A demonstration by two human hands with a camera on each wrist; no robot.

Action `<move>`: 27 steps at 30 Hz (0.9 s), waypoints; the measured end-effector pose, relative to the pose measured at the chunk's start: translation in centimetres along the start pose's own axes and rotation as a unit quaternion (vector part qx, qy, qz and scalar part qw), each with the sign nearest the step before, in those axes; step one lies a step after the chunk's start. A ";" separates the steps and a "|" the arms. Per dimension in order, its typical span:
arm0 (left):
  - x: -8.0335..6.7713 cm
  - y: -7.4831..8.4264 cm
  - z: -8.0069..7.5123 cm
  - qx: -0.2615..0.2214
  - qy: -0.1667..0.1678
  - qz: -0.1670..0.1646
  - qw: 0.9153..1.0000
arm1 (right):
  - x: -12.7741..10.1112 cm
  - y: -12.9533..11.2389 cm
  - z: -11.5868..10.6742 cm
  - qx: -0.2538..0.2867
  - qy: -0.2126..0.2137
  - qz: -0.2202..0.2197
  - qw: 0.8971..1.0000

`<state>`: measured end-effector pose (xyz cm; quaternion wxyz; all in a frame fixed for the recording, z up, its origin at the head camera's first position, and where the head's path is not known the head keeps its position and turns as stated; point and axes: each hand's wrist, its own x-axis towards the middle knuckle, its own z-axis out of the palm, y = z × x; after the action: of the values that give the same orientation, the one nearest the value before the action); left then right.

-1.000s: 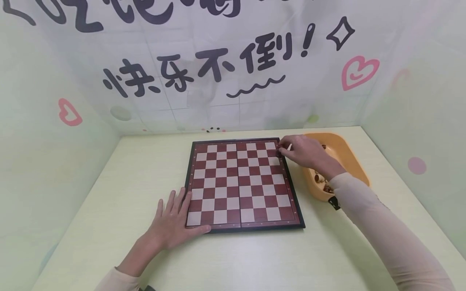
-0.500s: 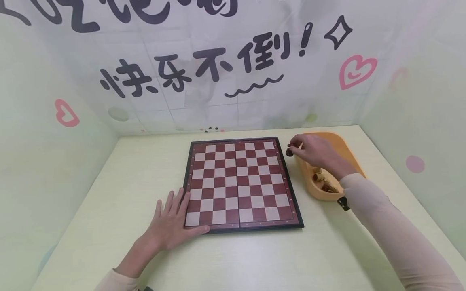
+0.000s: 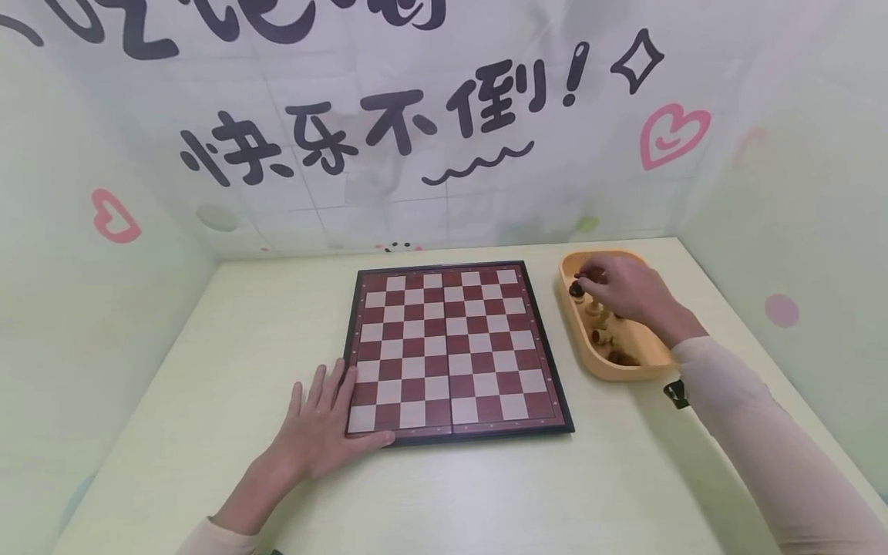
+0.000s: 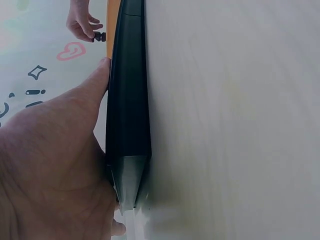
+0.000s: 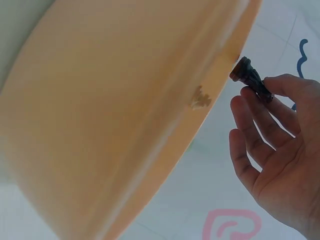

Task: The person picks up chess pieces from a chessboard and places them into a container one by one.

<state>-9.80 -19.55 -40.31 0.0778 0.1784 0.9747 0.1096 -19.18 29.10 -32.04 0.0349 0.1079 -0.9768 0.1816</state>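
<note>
My right hand [image 3: 627, 291] is over the left part of an orange plastic container [image 3: 617, 373]. Between thumb and fingertips it pinches a dark chess piece [image 5: 253, 81], seen tilted in the right wrist view. My left hand [image 3: 315, 435] rests at the near left corner of a red-and-white chessboard [image 3: 451, 347], fingers spread and straight along its left edge, thumb on the near edge. The board's dark side [image 4: 127, 90] stands out in the left wrist view. No pieces stand on the board. Inside the container lie several light and dark chess pieces [image 3: 602, 337], partly hidden by my right hand.
The board and container sit side by side on a pale table [image 3: 472, 493], a narrow strip of tabletop between them. A printed wall covering [image 3: 388, 208] closes off the back, with more sheeting on both sides.
My right hand has carried the dark chess piece from the board's far right corner rightward to over the container. My left hand keeps its place on the board. The head view has shifted slightly.
</note>
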 end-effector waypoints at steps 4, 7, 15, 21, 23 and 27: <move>-0.2 0.3 -0.5 -0.009 0.001 0.001 1.000 | -0.3 0.7 -0.1 0.002 -0.009 0.013 1.000; -0.3 0.6 -0.7 -0.016 0.010 0.004 1.000 | -0.5 0.9 -0.1 0.008 -0.010 0.020 1.000; 0.0 -0.2 0.2 -0.006 0.009 0.004 1.000 | -0.9 1.9 -0.3 0.009 -0.024 0.033 0.999; 0.0 -0.1 0.2 -0.005 0.007 0.005 1.000 | -1.1 2.7 -0.5 0.009 -0.034 0.042 0.999; 0.0 0.1 -0.1 -0.003 0.007 0.005 1.000 | -1.3 2.9 -0.5 0.007 -0.033 0.043 0.999; -0.2 0.6 -0.7 -0.002 0.007 0.004 1.000 | -1.6 3.3 -0.7 0.000 -0.028 0.043 0.999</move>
<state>-9.56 -19.24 -39.44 0.0713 0.1812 0.9743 0.1132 -18.32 32.69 -32.67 -0.0002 0.0707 -0.9811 0.1800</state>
